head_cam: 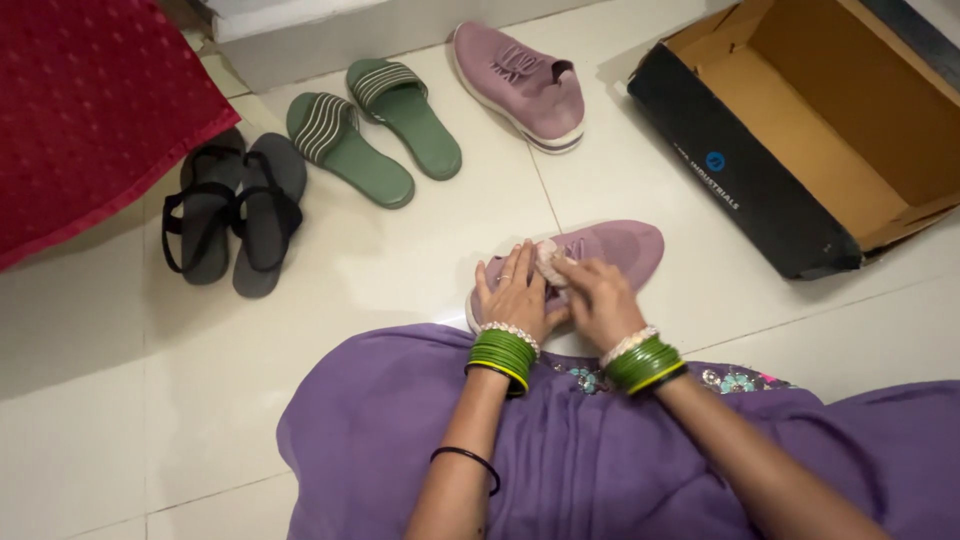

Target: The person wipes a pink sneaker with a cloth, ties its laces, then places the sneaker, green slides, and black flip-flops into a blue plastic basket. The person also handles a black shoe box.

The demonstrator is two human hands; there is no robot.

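Landmark: mauve knit sneaker (610,250) on the white tiled floor (120,400), directly ahead of the person's purple garment (600,460).
Left hand (515,295): lies flat on the near (heel) end of that sneaker; fingers extended and slightly spread, resting on the upper.
Right hand (600,300): on the sneaker's opening, just right of the left hand; fingertips bunched together, pinching a pale crumpled wad (550,255) at the shoe mouth.
Wrists: stacked green bangles on both.
Second mauve sneaker (520,85): well beyond the landmark, near the wall, sole down.
Green slides (375,130): a pair, beyond and left of the landmark.
Dark grey strap sandals (235,215): a pair, far left of the landmark.
Open cardboard shoebox (810,130): beyond and right of the landmark, black outer wall, brown interior.
Red cloth (90,100): far left corner.
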